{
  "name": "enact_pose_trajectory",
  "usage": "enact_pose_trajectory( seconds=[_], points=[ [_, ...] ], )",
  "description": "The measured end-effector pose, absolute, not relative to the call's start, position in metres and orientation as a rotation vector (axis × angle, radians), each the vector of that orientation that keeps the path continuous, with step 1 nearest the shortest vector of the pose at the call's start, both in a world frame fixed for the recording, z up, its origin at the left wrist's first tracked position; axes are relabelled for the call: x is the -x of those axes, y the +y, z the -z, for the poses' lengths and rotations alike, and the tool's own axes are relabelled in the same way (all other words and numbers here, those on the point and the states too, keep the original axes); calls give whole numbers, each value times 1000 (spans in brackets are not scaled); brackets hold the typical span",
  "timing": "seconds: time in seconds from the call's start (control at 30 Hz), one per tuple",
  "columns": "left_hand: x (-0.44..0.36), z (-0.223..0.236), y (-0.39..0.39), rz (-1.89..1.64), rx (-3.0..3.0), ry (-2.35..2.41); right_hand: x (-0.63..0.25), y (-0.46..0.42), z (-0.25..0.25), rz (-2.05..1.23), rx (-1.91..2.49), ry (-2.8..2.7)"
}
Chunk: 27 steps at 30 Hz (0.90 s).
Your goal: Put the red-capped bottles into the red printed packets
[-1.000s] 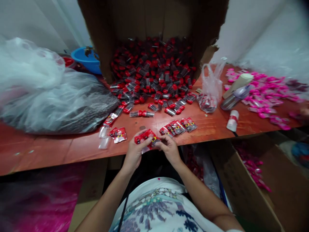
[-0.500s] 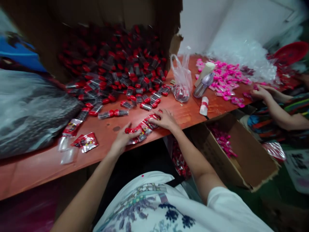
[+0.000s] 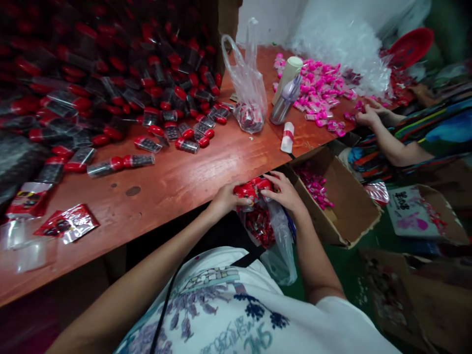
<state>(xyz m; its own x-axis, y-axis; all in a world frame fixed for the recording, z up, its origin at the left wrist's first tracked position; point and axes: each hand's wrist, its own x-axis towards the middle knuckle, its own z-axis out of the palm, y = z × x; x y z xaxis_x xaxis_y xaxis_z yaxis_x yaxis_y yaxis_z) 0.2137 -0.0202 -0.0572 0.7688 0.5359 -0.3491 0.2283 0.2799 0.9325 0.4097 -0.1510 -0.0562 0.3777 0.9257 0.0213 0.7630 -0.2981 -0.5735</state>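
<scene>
Both my hands are closed on one bundle of red packets [image 3: 252, 190] at the front edge of the red wooden table [image 3: 191, 172]. My left hand [image 3: 225, 200] grips its left side, and my right hand [image 3: 283, 191] grips its right side. They hold the bundle just above a clear plastic bag [image 3: 275, 231] of similar red packets that hangs below the table edge. A big heap of red-capped clear tubes [image 3: 121, 88] covers the table's far left. Two sealed red packets [image 3: 68, 223] lie at the near left.
A cardboard box [image 3: 346, 206] with pink items stands on the floor to my right. On the table are a small plastic bag [image 3: 249, 93], a bottle [image 3: 285, 91], a white roll [image 3: 287, 136] and pink packets [image 3: 320, 86]. Another person's hand [image 3: 365, 115] works at the far right.
My hands gathered the red packets off the table and brought them past its front edge, over the hanging bag. The view swung to the right.
</scene>
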Motion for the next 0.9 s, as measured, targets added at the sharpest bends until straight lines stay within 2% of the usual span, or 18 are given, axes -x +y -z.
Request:
enact_pose_trajectory(
  seconds=[0.17,0.33,0.57,0.67,0.9],
  points=[
    [-231,61,-41,-110,-1083,769,-415,-191,87,-477,2030,-990],
    [-206,43,-36,-237,-628,778,-359,-169,74,-565,1776,-740],
    [-139,22,-24,-699,-552,913,-251,-103,40,-731,1567,-1037],
    [-109,18,-18,-892,-533,939,-228,-74,34,-758,1487,-1182],
    [-55,12,-7,-1082,-546,987,-197,-31,20,-745,1300,-1560]
  ],
)
